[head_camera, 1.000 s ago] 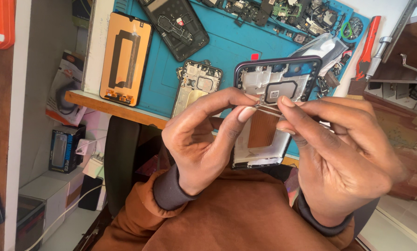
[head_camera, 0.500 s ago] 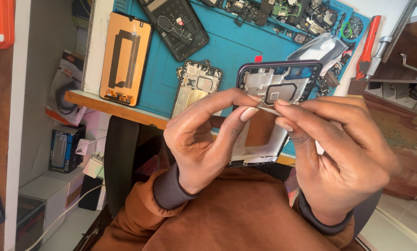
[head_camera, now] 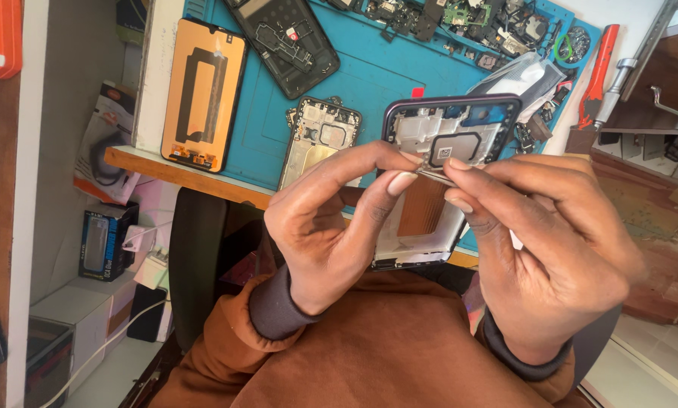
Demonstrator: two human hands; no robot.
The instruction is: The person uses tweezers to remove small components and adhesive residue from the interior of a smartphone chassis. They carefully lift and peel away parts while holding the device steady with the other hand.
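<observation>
Two hands, left [head_camera: 331, 227] and right [head_camera: 550, 249], fingertips pinching one small strip [head_camera: 432, 174] over one open phone frame [head_camera: 441, 174]. Behind, one screen [head_camera: 203, 94], two more frames [head_camera: 320, 140]. Blue mat [head_camera: 377, 72] on wooden bench [head_camera: 180, 174]; cluttered workshop.

Left hand [head_camera: 339, 227] and right hand [head_camera: 543, 242] pinching a thin metal strip [head_camera: 432, 174] together, over an opened phone frame [head_camera: 437, 151] at twelve o'clock. Blue work mat [head_camera: 369, 75] beyond; orange-backed screen panel [head_camera: 203, 94] at ten o'clock, red-handled tool [head_camera: 599, 68] at one.
</observation>
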